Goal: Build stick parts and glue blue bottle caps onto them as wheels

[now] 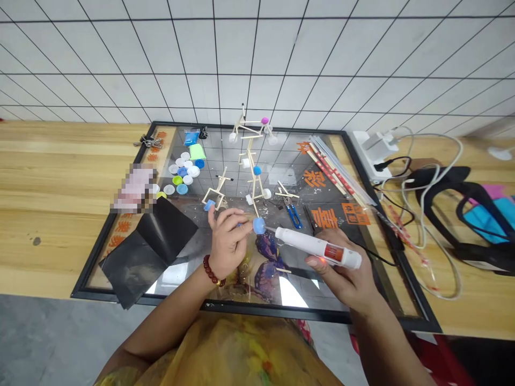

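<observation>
My left hand, with a beaded bracelet at the wrist, is closed with its fingertips at a round blue bottle cap. In my right hand is a white glue gun with a red-lit window; its nozzle points left and meets the cap or sits just beside it. Beyond the cap stands a stick figure of thin wooden sticks with white and blue caps. A smaller stick frame is just past my left fingers. Blue-handled pliers lie near the glue gun.
A glass-topped board with a black frame covers the table. Loose bottle caps and black sheets lie left. Sticks in sleeves, a power strip, tangled cables and a black strapped item are right. A tiled wall rises behind.
</observation>
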Tool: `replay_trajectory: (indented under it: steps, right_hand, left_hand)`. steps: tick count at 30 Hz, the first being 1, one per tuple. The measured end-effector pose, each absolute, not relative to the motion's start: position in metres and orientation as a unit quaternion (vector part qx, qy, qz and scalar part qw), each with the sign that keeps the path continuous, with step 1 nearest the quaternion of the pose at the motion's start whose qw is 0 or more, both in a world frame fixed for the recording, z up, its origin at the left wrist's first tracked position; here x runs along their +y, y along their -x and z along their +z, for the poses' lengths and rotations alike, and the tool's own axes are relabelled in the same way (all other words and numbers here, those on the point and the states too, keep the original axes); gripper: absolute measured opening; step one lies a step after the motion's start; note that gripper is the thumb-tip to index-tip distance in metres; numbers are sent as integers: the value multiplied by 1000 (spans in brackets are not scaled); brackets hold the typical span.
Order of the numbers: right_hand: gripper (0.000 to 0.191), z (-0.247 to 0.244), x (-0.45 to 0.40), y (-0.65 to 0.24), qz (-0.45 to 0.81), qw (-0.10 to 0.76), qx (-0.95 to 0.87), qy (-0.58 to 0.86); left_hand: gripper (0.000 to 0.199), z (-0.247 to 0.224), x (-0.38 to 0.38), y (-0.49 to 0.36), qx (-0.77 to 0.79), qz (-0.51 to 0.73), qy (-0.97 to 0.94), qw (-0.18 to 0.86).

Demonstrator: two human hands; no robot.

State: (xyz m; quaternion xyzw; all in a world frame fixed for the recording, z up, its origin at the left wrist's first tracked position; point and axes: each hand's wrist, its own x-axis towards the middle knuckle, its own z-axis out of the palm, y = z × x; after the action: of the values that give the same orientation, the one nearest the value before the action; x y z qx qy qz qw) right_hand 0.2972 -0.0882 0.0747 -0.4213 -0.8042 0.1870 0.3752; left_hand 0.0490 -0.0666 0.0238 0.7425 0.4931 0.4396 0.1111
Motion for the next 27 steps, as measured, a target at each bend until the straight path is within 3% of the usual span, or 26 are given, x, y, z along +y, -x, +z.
replay_trajectory:
  steps: [27]
  right_hand:
    - [15,71,-91,-297,183,383,-797,431]
  left_hand:
    - [34,22,-67,-51,499,451,-730,118]
